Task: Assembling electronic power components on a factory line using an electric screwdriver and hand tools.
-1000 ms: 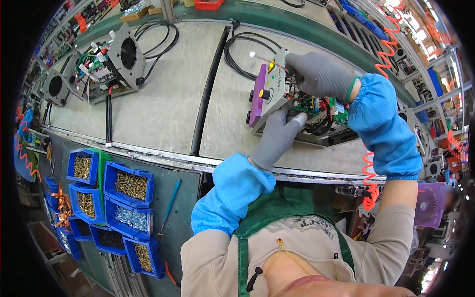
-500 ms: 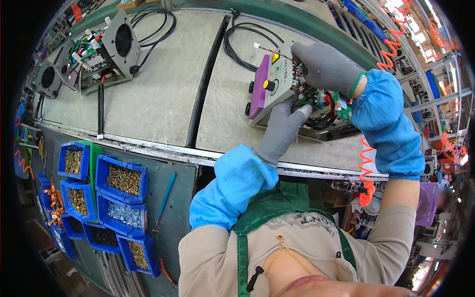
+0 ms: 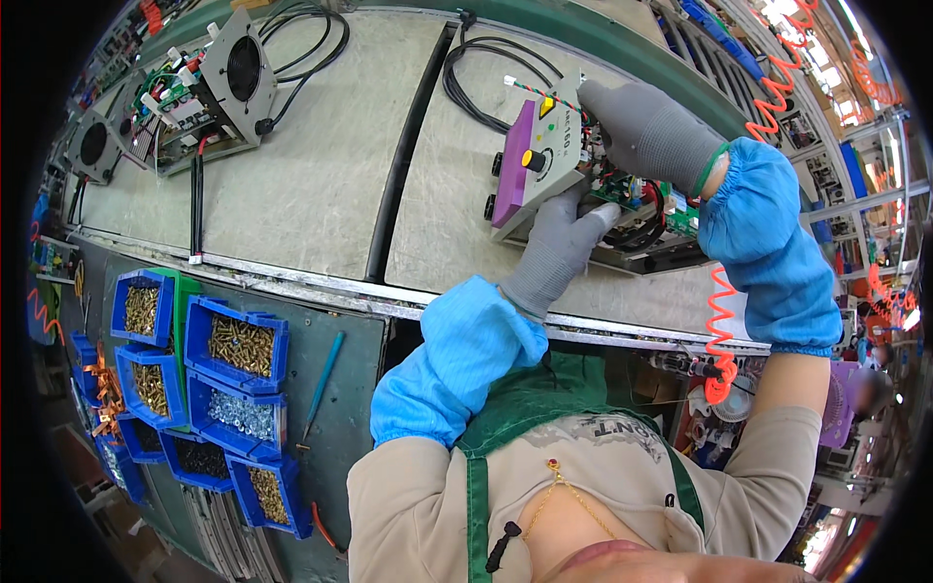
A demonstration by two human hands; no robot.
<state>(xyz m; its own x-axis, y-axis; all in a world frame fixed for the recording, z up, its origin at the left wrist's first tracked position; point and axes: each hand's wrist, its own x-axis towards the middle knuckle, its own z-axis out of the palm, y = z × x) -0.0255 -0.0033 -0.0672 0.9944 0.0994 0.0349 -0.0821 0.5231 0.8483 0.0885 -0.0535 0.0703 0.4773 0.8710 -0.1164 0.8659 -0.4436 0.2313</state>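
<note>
An uncased electrical unit stands on the metal bench, circuit boards (image 3: 680, 219) and dark cables showing behind its tilted front panel (image 3: 552, 160). That panel is grey with a purple edge strip (image 3: 513, 165), a yellow-capped black knob (image 3: 533, 160) and a yellow switch. My left hand (image 3: 556, 248), in a grey glove, grips the panel's lower end, thumb reaching toward the inside. At the upper end, my gloved right hand (image 3: 656, 131) is closed at the panel's edge; its fingertips are partly hidden behind it. A twisted thin wire lead with a white plug (image 3: 510, 82) lies over the panel's top.
Blue bins (image 3: 238, 345) of brass screws and other small hardware stand at lower left, beside a blue-handled screwdriver (image 3: 326, 374). Another open unit with a fan (image 3: 233, 68) sits at upper left. A black cable (image 3: 457, 83) loops behind the panel. An orange coiled hose (image 3: 721, 340) hangs at right.
The view has shifted slightly. Both hands stay at the front panel, which keeps nearly the same tilt; the thin wire lead has moved a little.
</note>
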